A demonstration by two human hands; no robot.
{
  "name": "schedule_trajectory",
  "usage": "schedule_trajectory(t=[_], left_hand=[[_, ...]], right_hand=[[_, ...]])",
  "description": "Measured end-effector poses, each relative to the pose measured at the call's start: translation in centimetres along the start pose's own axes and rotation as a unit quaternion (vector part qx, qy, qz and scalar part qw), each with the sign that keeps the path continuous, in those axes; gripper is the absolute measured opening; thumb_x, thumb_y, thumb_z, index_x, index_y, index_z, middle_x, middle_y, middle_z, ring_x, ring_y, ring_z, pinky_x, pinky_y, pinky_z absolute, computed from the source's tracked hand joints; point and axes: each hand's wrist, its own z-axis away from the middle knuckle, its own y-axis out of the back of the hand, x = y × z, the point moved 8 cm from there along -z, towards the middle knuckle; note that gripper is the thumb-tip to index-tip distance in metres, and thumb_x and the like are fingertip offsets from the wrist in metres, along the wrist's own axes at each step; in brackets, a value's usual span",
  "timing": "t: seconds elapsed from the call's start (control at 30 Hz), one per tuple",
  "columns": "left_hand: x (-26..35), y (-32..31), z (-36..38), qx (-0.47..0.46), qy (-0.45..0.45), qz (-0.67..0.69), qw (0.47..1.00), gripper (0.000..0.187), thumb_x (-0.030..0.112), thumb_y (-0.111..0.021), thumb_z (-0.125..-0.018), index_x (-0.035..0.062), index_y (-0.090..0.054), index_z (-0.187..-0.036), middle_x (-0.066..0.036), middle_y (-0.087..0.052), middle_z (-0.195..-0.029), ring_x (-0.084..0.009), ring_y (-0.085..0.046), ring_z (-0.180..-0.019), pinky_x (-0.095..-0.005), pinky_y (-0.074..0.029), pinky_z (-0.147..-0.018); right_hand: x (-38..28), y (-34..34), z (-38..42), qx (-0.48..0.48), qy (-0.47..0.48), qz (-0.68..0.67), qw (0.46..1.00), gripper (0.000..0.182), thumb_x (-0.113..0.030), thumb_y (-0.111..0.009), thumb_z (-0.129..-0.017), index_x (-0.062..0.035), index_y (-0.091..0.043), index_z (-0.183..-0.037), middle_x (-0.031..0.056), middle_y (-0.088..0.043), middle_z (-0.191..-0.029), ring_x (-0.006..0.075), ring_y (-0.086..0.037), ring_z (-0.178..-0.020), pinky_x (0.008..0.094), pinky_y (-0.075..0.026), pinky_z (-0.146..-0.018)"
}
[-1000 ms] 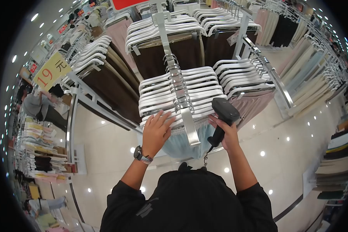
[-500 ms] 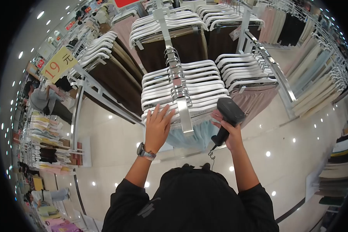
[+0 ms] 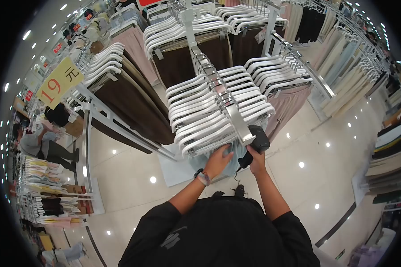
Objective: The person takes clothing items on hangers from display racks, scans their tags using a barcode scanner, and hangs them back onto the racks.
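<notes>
In my right hand (image 3: 257,163) is a black handheld barcode scanner (image 3: 259,141), its head beside the front end of the metal rail (image 3: 240,124). A coiled cord hangs from its handle. My left hand (image 3: 218,161), with a watch on its wrist, reaches to the gathered waistband of the front light blue garment (image 3: 200,162). Its thumb stands apart from the fingers, whose tips are partly hidden against the cloth. White hangers (image 3: 209,113) hang closely packed on the rail, just above both hands.
Another row of white hangers with pink garments (image 3: 289,104) hangs at the right. Dark brown garments (image 3: 124,102) hang at the left, near a yellow price sign (image 3: 60,83). Folded clothes (image 3: 390,155) are stacked at far right. A person (image 3: 49,149) stands at far left.
My left hand has moved from the front hangers down and right to the blue garment's waistband. The scanner in my right hand is lower, nearer the rail's end. The view has turned slightly.
</notes>
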Motion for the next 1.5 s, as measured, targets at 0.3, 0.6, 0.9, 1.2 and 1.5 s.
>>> schedule_trajectory(t=[0.3,0.6,0.9,1.2,1.5], left_hand=[[-2.0,-1.9,-1.1,-0.105,-0.010,0.127,0.986,0.026,0.020,-0.062,-0.092,-0.0013,-0.061,-0.107,-0.004,-0.062,-0.081,-0.0109,-0.059,-0.072,-0.0284,-0.048,-0.061],[7.8,5.6,3.5,0.032,-0.137,-0.079,0.987,0.013,0.007,-0.063,-0.085,0.0007,-0.063,-0.097,-0.012,-0.064,-0.081,-0.0234,-0.060,-0.067,-0.0336,-0.048,-0.066],[16.2,10.5,2.5,0.184,-0.332,-0.314,0.870,0.021,0.008,-0.069,-0.077,0.0092,-0.069,-0.098,-0.007,-0.062,-0.102,-0.0282,-0.055,-0.102,-0.0429,-0.042,-0.086],[13.8,9.3,0.2,0.211,-0.285,-0.387,0.851,0.026,0.008,-0.067,-0.076,0.0172,-0.073,-0.100,-0.003,-0.063,-0.105,-0.0265,-0.054,-0.103,-0.0416,-0.042,-0.082],[14.9,7.7,1.4,0.269,-0.210,-0.443,0.829,0.024,0.001,-0.065,-0.077,0.0090,-0.071,-0.099,-0.009,-0.065,-0.104,-0.0306,-0.057,-0.102,-0.0413,-0.045,-0.087]], right_hand=[[-1.1,-2.1,4.1,-0.003,0.013,0.041,0.999,0.031,-0.003,-0.060,-0.084,-0.0002,-0.058,-0.115,0.0128,-0.064,-0.111,0.0236,-0.064,-0.096,0.0328,-0.048,-0.082],[-4.0,-0.6,10.6,0.075,0.033,0.061,0.995,0.027,-0.005,-0.060,-0.085,0.0014,-0.060,-0.111,0.0119,-0.067,-0.101,0.0240,-0.066,-0.091,0.0314,-0.047,-0.077],[-2.6,8.2,19.6,0.227,0.004,0.025,0.974,0.023,-0.007,-0.058,-0.086,0.0012,-0.054,-0.107,0.0129,-0.064,-0.085,0.0227,-0.064,-0.075,0.0339,-0.050,-0.071],[-4.3,11.0,19.2,0.147,-0.006,0.137,0.980,0.008,-0.004,-0.060,-0.084,-0.0015,-0.058,-0.091,0.0066,-0.059,-0.072,0.0155,-0.058,-0.065,0.0286,-0.045,-0.063],[-8.5,20.5,19.6,0.132,-0.048,0.157,0.977,0.005,-0.002,-0.061,-0.083,-0.0023,-0.058,-0.086,0.0057,-0.060,-0.073,0.0149,-0.058,-0.064,0.0280,-0.046,-0.061]])
